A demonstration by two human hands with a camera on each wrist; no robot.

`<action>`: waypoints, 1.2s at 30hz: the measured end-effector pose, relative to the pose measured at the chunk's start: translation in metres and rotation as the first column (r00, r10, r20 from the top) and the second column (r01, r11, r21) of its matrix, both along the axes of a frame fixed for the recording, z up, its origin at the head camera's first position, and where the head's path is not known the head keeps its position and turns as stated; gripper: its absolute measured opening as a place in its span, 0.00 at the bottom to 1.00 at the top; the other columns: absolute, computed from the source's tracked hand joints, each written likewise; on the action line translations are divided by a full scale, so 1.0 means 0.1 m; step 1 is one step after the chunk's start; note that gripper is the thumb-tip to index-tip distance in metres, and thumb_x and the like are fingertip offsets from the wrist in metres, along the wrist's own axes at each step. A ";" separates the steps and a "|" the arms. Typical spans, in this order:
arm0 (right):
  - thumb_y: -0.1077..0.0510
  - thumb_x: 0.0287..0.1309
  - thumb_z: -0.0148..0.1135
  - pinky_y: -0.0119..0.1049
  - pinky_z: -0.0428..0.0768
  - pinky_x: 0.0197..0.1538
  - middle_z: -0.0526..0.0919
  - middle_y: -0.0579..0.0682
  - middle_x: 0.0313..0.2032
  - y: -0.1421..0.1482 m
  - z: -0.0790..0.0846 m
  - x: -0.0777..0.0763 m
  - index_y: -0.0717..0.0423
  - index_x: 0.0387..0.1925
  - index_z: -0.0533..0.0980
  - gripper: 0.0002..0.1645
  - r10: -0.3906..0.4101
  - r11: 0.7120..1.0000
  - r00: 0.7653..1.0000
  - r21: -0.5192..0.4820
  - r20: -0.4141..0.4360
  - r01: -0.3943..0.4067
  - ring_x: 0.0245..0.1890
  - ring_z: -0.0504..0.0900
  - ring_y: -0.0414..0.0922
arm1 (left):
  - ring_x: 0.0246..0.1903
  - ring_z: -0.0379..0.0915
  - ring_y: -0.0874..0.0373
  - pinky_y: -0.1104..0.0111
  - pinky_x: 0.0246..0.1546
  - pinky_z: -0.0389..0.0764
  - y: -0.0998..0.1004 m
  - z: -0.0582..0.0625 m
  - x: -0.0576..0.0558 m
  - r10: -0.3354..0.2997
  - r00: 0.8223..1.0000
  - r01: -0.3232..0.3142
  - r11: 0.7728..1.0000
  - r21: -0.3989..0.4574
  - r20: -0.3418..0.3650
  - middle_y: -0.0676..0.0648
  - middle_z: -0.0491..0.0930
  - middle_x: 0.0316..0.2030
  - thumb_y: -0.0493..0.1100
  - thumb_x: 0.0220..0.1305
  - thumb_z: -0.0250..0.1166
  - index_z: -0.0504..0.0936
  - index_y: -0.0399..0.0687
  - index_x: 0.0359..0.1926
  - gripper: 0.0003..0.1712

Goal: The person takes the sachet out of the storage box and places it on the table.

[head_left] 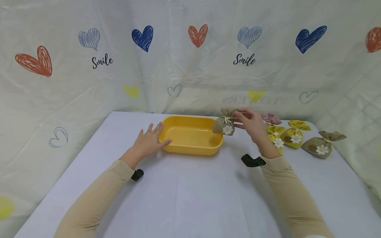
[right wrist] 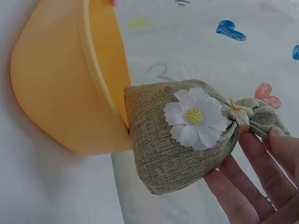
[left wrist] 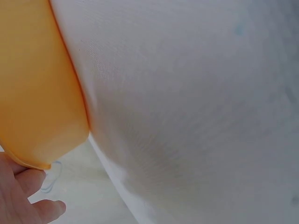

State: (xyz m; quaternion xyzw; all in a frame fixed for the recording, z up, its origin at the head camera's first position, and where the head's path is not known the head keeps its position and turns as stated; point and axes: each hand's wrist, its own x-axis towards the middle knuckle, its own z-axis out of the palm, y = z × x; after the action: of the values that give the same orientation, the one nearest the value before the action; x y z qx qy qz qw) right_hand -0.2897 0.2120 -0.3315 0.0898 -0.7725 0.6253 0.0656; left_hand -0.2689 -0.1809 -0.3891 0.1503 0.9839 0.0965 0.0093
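Note:
A grey-brown cloth sachet [head_left: 220, 126] with a white daisy hangs over the right end of a yellow plastic basin [head_left: 190, 136]. My right hand [head_left: 253, 125] pinches the sachet by its gathered, string-tied neck. In the right wrist view the thumb and fingers are at the neck, and the sachet's body [right wrist: 161, 149] overlaps the basin's rim [right wrist: 88, 46]. On the basin's left end, my left hand [head_left: 147, 141] rests with spread, fairly straight fingers at the rim. The left wrist view shows those fingers [left wrist: 30, 182] beside the basin's corner.
At the right of the white table [head_left: 190, 198] stand a pink sachet [head_left: 271, 118], two yellow sachets [head_left: 294, 135], partly hidden by my right arm, and another brown sachet [head_left: 317, 147]. A pale curtain [head_left: 208, 76] printed with hearts hangs behind the table.

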 end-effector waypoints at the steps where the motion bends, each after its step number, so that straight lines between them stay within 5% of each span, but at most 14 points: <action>1: 0.53 0.75 0.59 0.33 0.85 0.43 0.84 0.37 0.38 0.04 0.00 0.01 0.61 0.50 0.76 0.15 -0.001 1.000 1.000 -0.014 -0.008 0.001 0.40 0.86 0.34 | 0.78 0.40 0.34 0.32 0.70 0.46 0.00 0.00 0.00 -0.001 1.000 0.001 1.000 0.001 -0.005 0.45 0.47 0.81 0.73 0.73 0.47 0.48 0.43 0.82 0.53; 6: 0.53 0.73 0.61 0.30 0.85 0.42 0.86 0.37 0.37 0.21 0.00 0.08 0.57 0.48 0.78 0.11 -0.019 0.997 1.000 -0.070 -0.020 0.018 0.40 0.87 0.34 | 0.78 0.41 0.35 0.32 0.70 0.47 0.00 -0.02 0.01 -0.001 1.000 0.001 1.000 -0.004 -0.015 0.45 0.47 0.81 0.74 0.73 0.46 0.48 0.43 0.82 0.53; 12: 0.45 0.69 0.63 0.30 0.85 0.42 0.86 0.36 0.38 0.43 0.04 0.15 0.53 0.52 0.78 0.19 -0.085 0.995 0.996 -0.057 0.021 0.086 0.39 0.87 0.34 | 0.78 0.40 0.35 0.32 0.70 0.47 0.00 -0.01 0.02 0.003 1.000 -0.003 1.000 0.005 -0.009 0.45 0.48 0.81 0.73 0.73 0.47 0.47 0.43 0.82 0.53; 21: 0.56 0.71 0.63 0.29 0.85 0.38 0.88 0.40 0.36 0.78 0.08 0.29 0.53 0.44 0.81 0.05 -0.037 0.968 0.999 -0.250 -0.024 0.030 0.36 0.88 0.35 | 0.78 0.40 0.34 0.32 0.70 0.46 0.01 0.01 0.04 0.004 1.000 -0.004 1.000 0.016 -0.003 0.44 0.48 0.81 0.73 0.73 0.48 0.48 0.43 0.82 0.53; 36: 0.55 0.70 0.64 0.25 0.84 0.36 0.88 0.37 0.35 1.35 0.16 0.52 0.50 0.46 0.79 0.07 -0.125 0.969 0.992 -0.216 0.002 0.123 0.35 0.87 0.32 | 0.77 0.41 0.34 0.31 0.70 0.46 0.01 -0.01 0.04 -0.002 1.000 0.002 1.000 0.029 -0.009 0.44 0.48 0.80 0.72 0.73 0.48 0.49 0.42 0.82 0.52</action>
State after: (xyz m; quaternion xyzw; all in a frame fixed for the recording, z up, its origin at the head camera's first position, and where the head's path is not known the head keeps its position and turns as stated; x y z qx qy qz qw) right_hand -0.2375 0.3474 -0.3157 0.0374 -0.7036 0.6996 0.1185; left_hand -0.2650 -0.1800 -0.3906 0.1519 0.9822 0.1101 0.0029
